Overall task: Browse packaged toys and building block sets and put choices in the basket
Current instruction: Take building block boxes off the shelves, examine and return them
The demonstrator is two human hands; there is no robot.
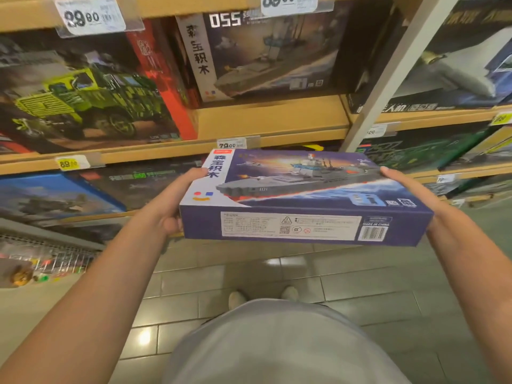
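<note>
While you are holding the ship box (302, 195) below the shelf (271, 126), left hand (177, 200) and right hand (407, 187) gripping its ends, no basket is showing; a blind reach could be tipping it.

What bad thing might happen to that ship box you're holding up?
The flat purple warship building-block box is held only at its two short ends, left hand and right hand, with nothing under its middle, so it might slip and fall onto the grey tiled floor. No basket shows in this view, so turning to find one could bump the box against the wooden shelf edge just behind it.
</note>
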